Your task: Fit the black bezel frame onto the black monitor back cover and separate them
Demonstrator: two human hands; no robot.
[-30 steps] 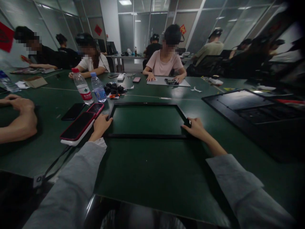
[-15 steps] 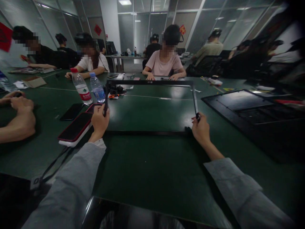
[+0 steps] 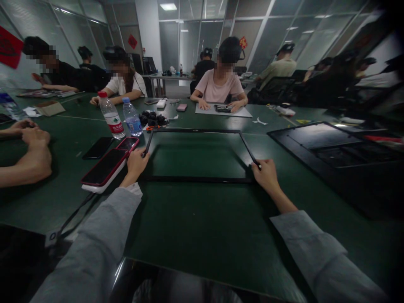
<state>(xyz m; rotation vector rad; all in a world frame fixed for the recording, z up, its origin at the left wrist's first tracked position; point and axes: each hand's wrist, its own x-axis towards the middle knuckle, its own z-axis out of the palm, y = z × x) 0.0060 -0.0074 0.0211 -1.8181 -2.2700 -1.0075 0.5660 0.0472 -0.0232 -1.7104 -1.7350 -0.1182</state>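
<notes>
A thin black rectangular frame (image 3: 202,180), which looks like a laptop screen bezel, is held between my two hands just over the green table (image 3: 202,223). My left hand (image 3: 136,165) is closed on its left side. At the opposite side, my right hand (image 3: 265,173) pinches the right bar. The bezel tilts, its far edge raised and its near edge close to the table top. Through its opening only the green surface shows. Close by my left hand lies a red-edged phone (image 3: 105,167) on a white box.
Left of the bezel stand a red-capped bottle (image 3: 112,118) and a blue-capped bottle (image 3: 132,120), with black bundled items (image 3: 153,119) beside them. A dark phone (image 3: 98,148) lies near another person's arm (image 3: 34,158). A large black panel (image 3: 328,147) is at right. People sit across the table.
The bezel's far edge has been lowered toward the table, so it lies flatter than before. Both hands keep their grip. My view has shifted slightly.
</notes>
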